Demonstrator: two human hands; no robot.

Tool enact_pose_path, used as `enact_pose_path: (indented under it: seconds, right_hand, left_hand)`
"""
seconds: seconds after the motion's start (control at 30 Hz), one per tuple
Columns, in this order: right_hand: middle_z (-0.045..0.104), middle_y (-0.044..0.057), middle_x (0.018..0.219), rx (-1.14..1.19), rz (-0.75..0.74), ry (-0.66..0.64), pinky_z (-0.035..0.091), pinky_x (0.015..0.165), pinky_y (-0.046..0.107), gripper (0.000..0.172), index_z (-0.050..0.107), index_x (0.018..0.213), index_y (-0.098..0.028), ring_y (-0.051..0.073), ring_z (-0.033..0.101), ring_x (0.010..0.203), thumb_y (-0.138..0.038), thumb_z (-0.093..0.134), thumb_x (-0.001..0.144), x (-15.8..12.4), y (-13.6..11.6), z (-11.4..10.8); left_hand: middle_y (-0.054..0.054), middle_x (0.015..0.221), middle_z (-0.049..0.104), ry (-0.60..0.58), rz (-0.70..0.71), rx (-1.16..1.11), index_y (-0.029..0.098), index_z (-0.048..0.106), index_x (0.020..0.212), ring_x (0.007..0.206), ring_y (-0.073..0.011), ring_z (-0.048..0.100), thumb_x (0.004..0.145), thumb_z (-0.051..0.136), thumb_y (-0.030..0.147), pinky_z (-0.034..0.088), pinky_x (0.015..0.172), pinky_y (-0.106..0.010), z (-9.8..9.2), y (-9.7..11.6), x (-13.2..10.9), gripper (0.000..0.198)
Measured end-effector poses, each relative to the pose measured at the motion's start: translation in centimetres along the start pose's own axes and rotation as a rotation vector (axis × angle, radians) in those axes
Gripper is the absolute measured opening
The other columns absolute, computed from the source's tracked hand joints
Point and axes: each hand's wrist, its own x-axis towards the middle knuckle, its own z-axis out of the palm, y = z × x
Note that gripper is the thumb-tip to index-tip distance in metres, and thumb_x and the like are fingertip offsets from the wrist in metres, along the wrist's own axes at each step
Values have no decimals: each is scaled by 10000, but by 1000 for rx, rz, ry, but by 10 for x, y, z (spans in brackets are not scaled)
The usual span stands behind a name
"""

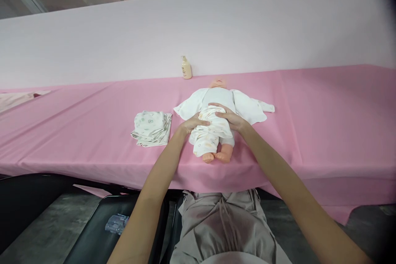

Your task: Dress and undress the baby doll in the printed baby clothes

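Observation:
A baby doll [216, 132] lies on its back on the pink table [93, 132], head away from me, feet toward the near edge. It wears printed trousers [208, 137] and an open white top [244, 105] spread out under it. My left hand [193, 123] grips the trousers' waistband at the doll's left hip. At the other hip my right hand [230, 117] is closed on the same waistband, fingers curled over the cloth.
A folded printed cloth [152, 128] lies to the left of the doll. A small cream pump bottle [186, 68] stands at the back against the pale wall. A black chair [102, 227] sits below the table's near edge.

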Motion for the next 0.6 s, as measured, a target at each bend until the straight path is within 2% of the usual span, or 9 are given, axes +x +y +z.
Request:
enact_pose_path:
  seconds: [0.1,0.17,0.27,0.4,0.5,0.6]
  right_hand:
    - [585,65,1299,-61,48,-240,511,958,334,780,460,1353,-258,223,562,1188,-86,775,660,-9,-9,-6]
    - [541,69,1355,-108,63,-283,503,970,324,801,438,1372,-264,216,530,1230,-57,762,669,-11,-12,-10]
    - [524,72,1375,-114,71,-258,524,945,330,784,415,1386,-277,218,538,1222,-79,748,705,-10,-11,-15]
    - [529,72,1377,-90,53,-183,524,949,325,764,412,1391,-269,208,569,1186,-123,752,723,-5,-5,-16]
    - [493,62,1419,-113,70,-146,502,979,309,729,414,1397,-273,194,558,1204,-161,741,756,-3,-3,-15]
    - [472,59,1442,-141,81,-145,475,1013,308,672,423,1400,-273,188,533,1238,-215,718,799,-2,-3,-14]
  left_hand:
    - [-164,1113,698,-33,-9,16,102,580,1229,1052,-323,651,513,866,141,482,978,-449,-1,1,-1,771]
    - [-165,1111,698,-38,-20,29,101,578,1231,1043,-322,654,529,862,152,490,967,-450,-1,1,-1,759]
    - [-163,1119,694,-21,-24,46,103,574,1231,1036,-312,658,585,846,197,510,941,-428,1,2,-1,707]
    - [-152,1161,678,60,-20,85,127,564,1244,1021,-286,665,671,801,256,543,885,-385,5,5,-1,633]
    - [-133,1165,680,113,9,101,139,574,1239,1025,-263,663,736,752,289,537,898,-366,9,6,-1,554]
    - [-131,1130,695,116,2,78,123,597,1208,1031,-256,660,770,721,322,518,932,-367,11,6,-1,497]
